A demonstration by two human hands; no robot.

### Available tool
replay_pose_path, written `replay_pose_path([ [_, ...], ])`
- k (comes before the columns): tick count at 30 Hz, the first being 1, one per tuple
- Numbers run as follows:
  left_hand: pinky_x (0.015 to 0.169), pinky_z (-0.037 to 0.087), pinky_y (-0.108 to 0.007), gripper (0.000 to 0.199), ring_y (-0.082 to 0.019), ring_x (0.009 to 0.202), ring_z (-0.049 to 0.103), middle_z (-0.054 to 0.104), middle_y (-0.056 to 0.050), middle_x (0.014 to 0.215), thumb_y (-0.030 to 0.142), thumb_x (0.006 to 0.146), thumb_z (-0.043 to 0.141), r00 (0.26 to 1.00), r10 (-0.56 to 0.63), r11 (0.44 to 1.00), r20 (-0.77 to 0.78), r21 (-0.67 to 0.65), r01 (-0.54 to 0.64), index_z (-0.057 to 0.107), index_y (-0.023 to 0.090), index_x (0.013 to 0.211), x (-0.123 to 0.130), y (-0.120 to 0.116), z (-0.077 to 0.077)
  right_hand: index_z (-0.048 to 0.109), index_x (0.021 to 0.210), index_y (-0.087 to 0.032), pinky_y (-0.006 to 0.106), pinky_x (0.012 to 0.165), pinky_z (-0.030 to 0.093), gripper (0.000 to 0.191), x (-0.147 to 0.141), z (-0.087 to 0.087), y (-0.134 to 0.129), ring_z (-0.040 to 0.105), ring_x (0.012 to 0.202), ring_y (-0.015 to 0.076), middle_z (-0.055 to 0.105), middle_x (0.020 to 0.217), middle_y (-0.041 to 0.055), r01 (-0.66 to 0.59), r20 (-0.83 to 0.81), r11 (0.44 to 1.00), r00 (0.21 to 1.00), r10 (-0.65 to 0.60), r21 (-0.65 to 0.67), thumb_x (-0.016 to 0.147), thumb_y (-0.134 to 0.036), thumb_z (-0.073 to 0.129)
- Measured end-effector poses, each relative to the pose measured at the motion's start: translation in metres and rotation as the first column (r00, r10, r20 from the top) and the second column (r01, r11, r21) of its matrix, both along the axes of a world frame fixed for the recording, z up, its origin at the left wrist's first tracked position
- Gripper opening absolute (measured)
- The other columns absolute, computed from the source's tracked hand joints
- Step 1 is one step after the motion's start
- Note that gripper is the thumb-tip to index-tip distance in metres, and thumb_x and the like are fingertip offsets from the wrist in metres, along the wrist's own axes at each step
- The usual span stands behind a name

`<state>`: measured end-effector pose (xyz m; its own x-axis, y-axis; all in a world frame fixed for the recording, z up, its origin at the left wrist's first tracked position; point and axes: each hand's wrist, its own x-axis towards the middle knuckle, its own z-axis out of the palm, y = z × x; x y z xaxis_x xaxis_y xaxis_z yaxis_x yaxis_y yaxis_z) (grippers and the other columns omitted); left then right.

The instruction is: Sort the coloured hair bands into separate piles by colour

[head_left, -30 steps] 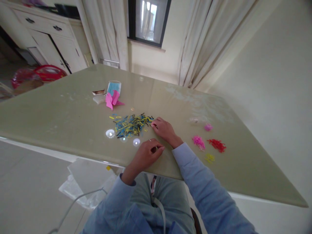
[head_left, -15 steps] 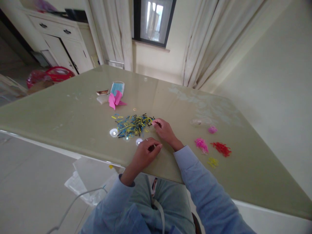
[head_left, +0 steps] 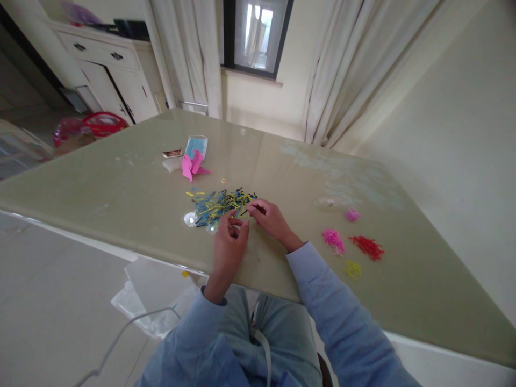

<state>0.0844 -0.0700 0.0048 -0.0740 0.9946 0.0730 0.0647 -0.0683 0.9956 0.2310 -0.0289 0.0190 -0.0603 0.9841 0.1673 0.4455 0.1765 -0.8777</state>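
A loose pile of small thin strips (head_left: pixel 213 207) in blue, yellow and black lies on the table in front of me; they look like little rubber bands. My right hand (head_left: pixel 269 217) is at the pile's right edge, thumb and forefinger pinched on a small black strip (head_left: pixel 244 213). Beside it, my left hand (head_left: pixel 230 242) reaches over the pile's near edge. Its thumb and forefinger are apart, and I see nothing between them.
On the right of the glossy table (head_left: pixel 282 172) are separate heaps of pink strips (head_left: pixel 333 241), red strips (head_left: pixel 367 247) and yellow strips (head_left: pixel 353 269), plus a pink bundle (head_left: pixel 352 214) by a clear bag (head_left: pixel 332 202). Farther left lie a face mask (head_left: pixel 196 146) and pink folded paper (head_left: pixel 193 165).
My left hand has moved forward and left, up to the pile's near edge, and its fingers have spread. My right hand has shifted slightly, with a black strip now showing at its fingertips.
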Motion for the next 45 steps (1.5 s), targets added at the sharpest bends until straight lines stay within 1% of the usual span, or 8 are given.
replay_pose_path([
  [7, 0.05, 0.047, -0.023, 0.023, -0.011, 0.053, 0.058, 0.072, -0.004, 0.084, 0.033, 0.09, 0.058, 0.994, 0.001, 1.0, -0.112, 0.009, 0.0, 0.07, 0.017, 0.101, 0.001, 0.002, 0.005, 0.069, 0.094, -0.018, 0.023, 0.065, 0.045, 0.026, -0.002, 0.004, -0.004, 0.058, 0.068, 0.0116, 0.068, 0.08, 0.0002, -0.036, 0.011, 0.999, 0.999, 0.036, 0.039, 0.093, -0.04, 0.055],
  [15, 0.045, 0.048, -0.023, 0.033, -0.011, 0.051, 0.062, 0.075, -0.008, 0.099, 0.038, 0.087, 0.062, 0.999, 0.051, 0.996, -0.019, -0.074, -0.053, 0.066, 0.016, 0.111, 0.004, 0.003, 0.004, 0.066, 0.091, -0.018, 0.022, 0.057, 0.046, 0.024, -0.002, 0.006, -0.004, 0.056, 0.056, 0.0089, 0.063, 0.074, -0.0021, -0.041, -0.077, 0.999, 0.996, 0.041, 0.002, 0.091, -0.04, 0.055],
  [22, 0.062, 0.051, -0.027, 0.018, -0.015, 0.064, 0.064, 0.074, -0.004, 0.08, 0.03, 0.085, 0.059, 0.98, -0.044, 0.996, -0.193, 0.062, 0.057, 0.071, 0.018, 0.091, 0.001, 0.0, 0.001, 0.067, 0.087, -0.018, 0.022, 0.052, 0.043, 0.024, -0.006, 0.025, -0.019, 0.053, 0.054, 0.0089, 0.063, 0.071, -0.0018, 0.043, -0.253, 0.999, 0.966, -0.049, -0.028, 0.084, -0.042, 0.064],
  [25, 0.065, 0.05, -0.028, 0.019, -0.016, 0.067, 0.064, 0.074, -0.003, 0.081, 0.03, 0.085, 0.058, 0.97, -0.076, 0.991, -0.232, 0.091, 0.099, 0.071, 0.018, 0.089, 0.0, -0.001, 0.0, 0.065, 0.084, -0.019, 0.021, 0.048, 0.036, 0.028, -0.009, 0.038, -0.046, 0.046, 0.051, 0.0077, 0.058, 0.066, -0.0035, 0.054, -0.505, 0.993, 0.858, -0.099, -0.103, 0.08, -0.046, 0.071],
  [29, 0.064, 0.05, -0.027, 0.021, -0.015, 0.065, 0.063, 0.074, -0.003, 0.081, 0.033, 0.084, 0.057, 0.958, -0.114, 0.984, -0.263, 0.105, 0.146, 0.071, 0.018, 0.089, -0.001, -0.001, 0.001, 0.056, 0.08, -0.021, 0.02, 0.045, 0.028, 0.029, -0.009, 0.045, -0.094, 0.031, 0.046, 0.005, 0.043, 0.064, -0.008, -0.041, -0.855, 0.973, 0.487, -0.178, -0.226, 0.078, -0.042, 0.075],
  [32, 0.065, 0.05, -0.027, 0.022, -0.015, 0.066, 0.064, 0.075, -0.003, 0.082, 0.034, 0.083, 0.057, 0.95, -0.122, 0.982, -0.288, 0.101, 0.157, 0.072, 0.019, 0.089, -0.001, -0.001, 0.002, 0.053, 0.078, -0.021, 0.02, 0.044, 0.025, 0.027, -0.007, 0.041, -0.123, 0.023, 0.045, 0.0053, 0.036, 0.061, -0.0092, -0.066, -0.931, 0.964, 0.284, -0.229, -0.258, 0.08, -0.037, 0.076],
  [40, 0.064, 0.048, -0.026, 0.027, -0.015, 0.065, 0.062, 0.074, -0.003, 0.082, 0.038, 0.082, 0.061, 0.939, -0.122, 0.986, -0.322, 0.07, 0.152, 0.075, 0.018, 0.094, -0.006, -0.001, 0.0, 0.051, 0.075, -0.021, 0.02, 0.043, 0.021, 0.028, 0.006, 0.035, -0.145, 0.021, 0.045, 0.0054, 0.035, 0.059, -0.0093, -0.038, -0.95, 0.959, 0.149, -0.274, -0.282, 0.08, -0.032, 0.075],
  [45, 0.061, 0.047, -0.026, 0.03, -0.014, 0.064, 0.059, 0.073, -0.003, 0.08, 0.04, 0.081, 0.063, 0.945, -0.132, 0.988, -0.3, 0.036, 0.149, 0.075, 0.016, 0.096, -0.007, 0.0, -0.003, 0.055, 0.08, -0.021, 0.019, 0.043, 0.021, 0.02, 0.014, 0.042, -0.157, 0.016, 0.045, 0.0065, 0.03, 0.059, -0.0097, -0.107, -0.971, 0.966, 0.082, -0.226, -0.234, 0.082, -0.032, 0.072],
])
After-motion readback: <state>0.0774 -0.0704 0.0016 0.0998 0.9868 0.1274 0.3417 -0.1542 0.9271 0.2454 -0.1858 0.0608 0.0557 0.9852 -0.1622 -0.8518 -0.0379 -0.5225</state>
